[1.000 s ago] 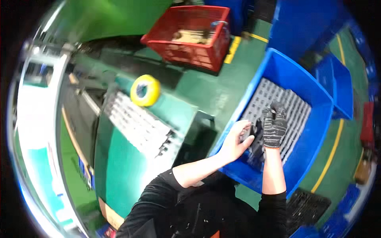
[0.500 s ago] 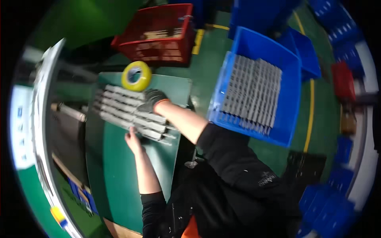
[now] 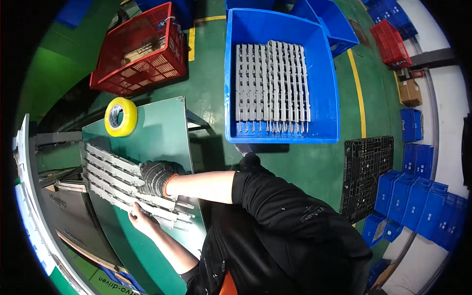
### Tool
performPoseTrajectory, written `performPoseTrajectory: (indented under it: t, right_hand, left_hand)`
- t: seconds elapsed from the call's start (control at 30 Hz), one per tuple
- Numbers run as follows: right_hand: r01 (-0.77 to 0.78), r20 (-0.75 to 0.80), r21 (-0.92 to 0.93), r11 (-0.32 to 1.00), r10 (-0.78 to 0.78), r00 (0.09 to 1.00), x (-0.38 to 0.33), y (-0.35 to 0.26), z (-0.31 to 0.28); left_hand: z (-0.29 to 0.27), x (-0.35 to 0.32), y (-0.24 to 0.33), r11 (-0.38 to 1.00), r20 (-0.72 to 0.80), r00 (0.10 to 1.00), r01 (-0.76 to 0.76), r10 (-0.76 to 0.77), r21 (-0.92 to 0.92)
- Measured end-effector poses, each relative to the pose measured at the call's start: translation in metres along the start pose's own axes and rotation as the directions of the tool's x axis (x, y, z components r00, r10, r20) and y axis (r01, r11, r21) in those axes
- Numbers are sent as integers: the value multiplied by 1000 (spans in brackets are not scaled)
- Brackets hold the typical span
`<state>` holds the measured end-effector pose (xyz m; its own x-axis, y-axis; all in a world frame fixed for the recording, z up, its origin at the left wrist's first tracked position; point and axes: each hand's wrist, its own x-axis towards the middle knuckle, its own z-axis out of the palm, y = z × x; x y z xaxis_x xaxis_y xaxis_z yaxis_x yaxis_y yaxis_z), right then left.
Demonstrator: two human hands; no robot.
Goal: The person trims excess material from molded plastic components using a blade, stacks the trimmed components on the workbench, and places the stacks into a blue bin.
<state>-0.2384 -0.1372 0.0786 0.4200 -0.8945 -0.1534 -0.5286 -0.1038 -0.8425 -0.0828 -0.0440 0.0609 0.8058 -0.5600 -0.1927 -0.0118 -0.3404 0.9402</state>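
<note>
A stack of long grey plastic strips [image 3: 110, 177] lies across the green table [image 3: 157, 132]. My right hand [image 3: 155, 177], in a dark knit glove, is curled down on top of the strips near their right end. My bare left hand [image 3: 139, 218] grips the near edge of the same strips, just below the gloved hand. To the upper right, a blue bin [image 3: 233, 73] on the floor holds many more grey strips [image 3: 273, 83] laid side by side.
A roll of yellow tape [image 3: 121, 116] sits on the table's far corner. A red mesh crate [image 3: 140, 51] stands on the green floor behind it. A black pallet [image 3: 366, 172] and stacked blue crates [image 3: 413, 196] are at the right.
A second ago both hands were in the blue bin on the strips. The view swung to the green table, where the hands now hold the strips near their right end.
</note>
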Motion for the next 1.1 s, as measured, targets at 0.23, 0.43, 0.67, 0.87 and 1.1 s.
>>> performPoseTrajectory:
  t: [0.23,0.43,0.67,0.87,1.1]
  right_hand:
    - [-62,235,15,998,57,970,-24,7,15]
    - [-1,62,25,1000,-1,998,-35,14,8]
    - [143,-286,59,988,-121,951,-59,32,-85]
    - [-206,-653,183,961,276,705,-123,141,-219]
    - [-693,-540,291,660,711,451,-132,264,-255]
  left_hand:
    - [-27,-25,-37,995,5,998,58,-58,79]
    - [-24,-34,-31,999,8,999,-32,32,3]
    - [50,-83,62,931,208,929,-338,305,141]
    - [239,-163,93,755,653,634,-640,414,143]
    - [394,-200,44,612,890,395,-769,228,184]
